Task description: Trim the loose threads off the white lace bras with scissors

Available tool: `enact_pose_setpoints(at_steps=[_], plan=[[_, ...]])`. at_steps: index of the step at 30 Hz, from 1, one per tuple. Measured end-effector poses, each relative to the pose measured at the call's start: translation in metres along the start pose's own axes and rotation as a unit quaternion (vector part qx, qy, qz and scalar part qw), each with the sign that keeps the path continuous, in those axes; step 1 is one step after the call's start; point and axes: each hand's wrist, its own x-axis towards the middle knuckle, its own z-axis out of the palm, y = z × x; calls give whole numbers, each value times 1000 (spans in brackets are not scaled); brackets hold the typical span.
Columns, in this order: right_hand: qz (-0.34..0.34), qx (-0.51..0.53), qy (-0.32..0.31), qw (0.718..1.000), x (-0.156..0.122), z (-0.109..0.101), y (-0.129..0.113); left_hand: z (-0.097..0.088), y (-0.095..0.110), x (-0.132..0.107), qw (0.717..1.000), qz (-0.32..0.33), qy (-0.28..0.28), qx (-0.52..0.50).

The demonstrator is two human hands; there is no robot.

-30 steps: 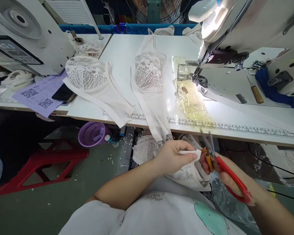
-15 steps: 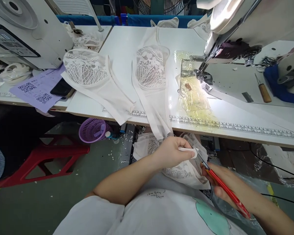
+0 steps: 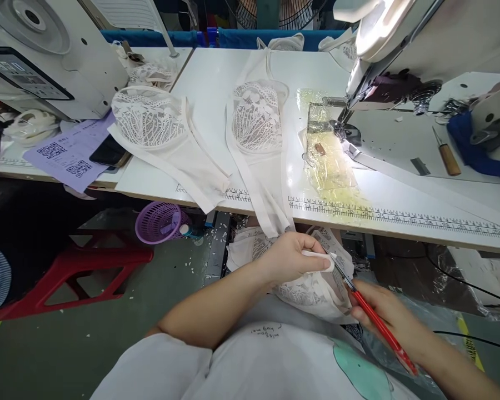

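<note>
Left hand (image 3: 292,259) pinches white strap (image 3: 319,261); right hand (image 3: 394,314) grips red-handled scissors (image 3: 375,322).

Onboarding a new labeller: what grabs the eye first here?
Low centre, the right hand holds red-handled scissors with the tips at a white strap pinched by the left hand. Above, two lace bra pieces lie on the white table, beside a lit sewing machine at right.
</note>
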Motion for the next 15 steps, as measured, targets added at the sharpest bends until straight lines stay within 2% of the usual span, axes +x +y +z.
enact_pose_setpoints(at_steps=[5,9,15], plan=[[-6,6,67,998,4,8,0,0,-2,-3,1000,21,18,4],[-3,7,141,990,5,5,-5,1,-2,-7,999,36,31,-7],[-56,15,164,985,4,2,-19,-2,-2,-15,990,103,55,-84]])
